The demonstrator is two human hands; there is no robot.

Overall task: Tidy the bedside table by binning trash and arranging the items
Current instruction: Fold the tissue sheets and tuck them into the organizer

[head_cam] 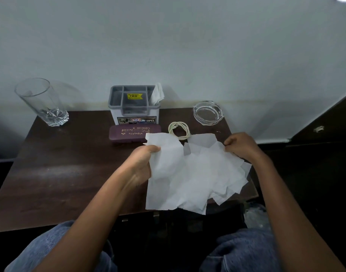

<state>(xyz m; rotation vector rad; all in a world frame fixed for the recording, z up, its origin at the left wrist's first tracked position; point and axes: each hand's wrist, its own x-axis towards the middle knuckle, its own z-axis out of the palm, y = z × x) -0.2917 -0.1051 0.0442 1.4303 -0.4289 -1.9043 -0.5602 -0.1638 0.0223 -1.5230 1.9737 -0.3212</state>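
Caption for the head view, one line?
Left hand and right hand grip torn white paper over the bedside table; glass, organizer, spectacle case, cable and ashtray stand behind.

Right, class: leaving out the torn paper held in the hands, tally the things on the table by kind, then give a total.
Clear glassware: 2 (tumbler, ashtray)
Boxes: 2 (grey organiser, maroon spectacle case)
Cables: 1 (coiled cable)
Tissues: 1 (tissue tucked in the organiser)
Total: 6
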